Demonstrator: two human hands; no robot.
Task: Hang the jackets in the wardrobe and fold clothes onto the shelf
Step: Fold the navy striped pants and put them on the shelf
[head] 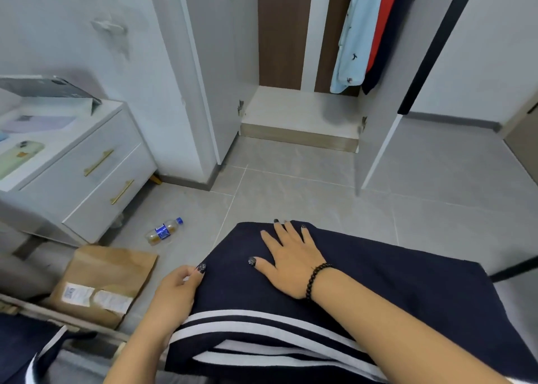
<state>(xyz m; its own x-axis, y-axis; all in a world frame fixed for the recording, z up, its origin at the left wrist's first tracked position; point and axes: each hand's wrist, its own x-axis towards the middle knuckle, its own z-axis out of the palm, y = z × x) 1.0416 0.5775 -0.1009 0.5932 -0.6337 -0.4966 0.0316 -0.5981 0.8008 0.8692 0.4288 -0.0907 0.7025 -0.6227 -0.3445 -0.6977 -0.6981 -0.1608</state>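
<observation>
Right hand (291, 262) lay flat, fingers spread, on the navy garment (393, 290); left hand (177, 289) pinched its left edge, bare floor (320, 197) ahead, frame centre.

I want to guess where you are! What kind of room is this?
Probably a bedroom. An open white wardrobe has a light blue patterned shirt hanging inside, a white drawer unit with gold handles stands nearby, and the hands are folding a navy white-striped garment.

Lighting: even, bright, diffuse indoor; shadows soft and faint; no glare; wide-angle bending at frame edges; slight softness throughout, corners blurriest.
</observation>
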